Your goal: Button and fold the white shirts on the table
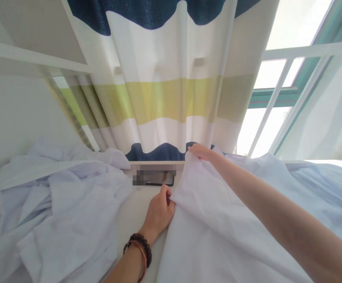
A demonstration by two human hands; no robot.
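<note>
A white cloth (218, 232) spreads over the right half of the pale surface. My left hand (159, 208), with a dark beaded bracelet and a reddish band at the wrist, pinches the cloth's left edge. Farther back, my right hand (199, 151) grips the same cloth near its far corner and holds it slightly raised. Just beyond my left hand lies a dark-edged flat object (167, 180), partly blurred out.
On the left lies a crumpled heap of white cloth (79, 212). Bluish-white fabric (321, 192) is at the right. A striped curtain (171, 98) hangs behind, with white rails (306, 52) and a green-framed window on the right.
</note>
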